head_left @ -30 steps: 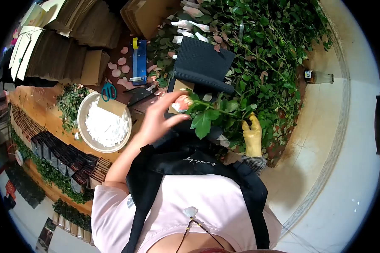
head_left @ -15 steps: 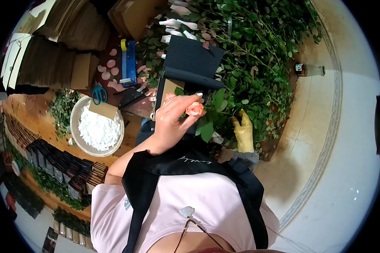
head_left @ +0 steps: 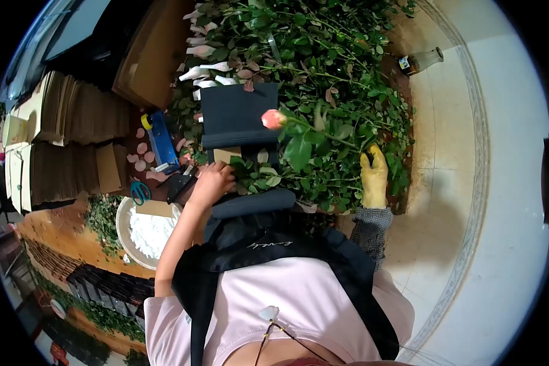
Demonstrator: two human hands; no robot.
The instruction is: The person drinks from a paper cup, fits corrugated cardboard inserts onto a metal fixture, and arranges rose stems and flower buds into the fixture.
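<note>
My right hand [head_left: 374, 177], in a yellow rubber glove, grips the lower stem of a rose. The stem runs leftward, and its coral-pink rose [head_left: 273, 119] hangs over a black padded flap [head_left: 239, 110]. My bare left hand [head_left: 215, 182] is down beside a piece of cardboard [head_left: 227, 155], between that flap and a dark padded roll [head_left: 254, 204]. Its fingers curl inward, with the tips partly hidden by leaves, so whatever they hold cannot be made out. Leafy stems [head_left: 317, 177] lie between my two hands.
Behind lies a large heap of rose stems [head_left: 329, 49], with several white-sleeved heads [head_left: 195, 73]. To the left are a blue tape dispenser [head_left: 163, 140], teal scissors [head_left: 140, 193], a bowl of white pieces [head_left: 122, 226] and stacked cardboard [head_left: 67, 171]. A bottle [head_left: 424, 60] stands at right.
My left hand has left the rose head and moved down and left to the cardboard. My gloved hand has shifted right and slightly up, and the rose head now sits higher. The view has shifted.
</note>
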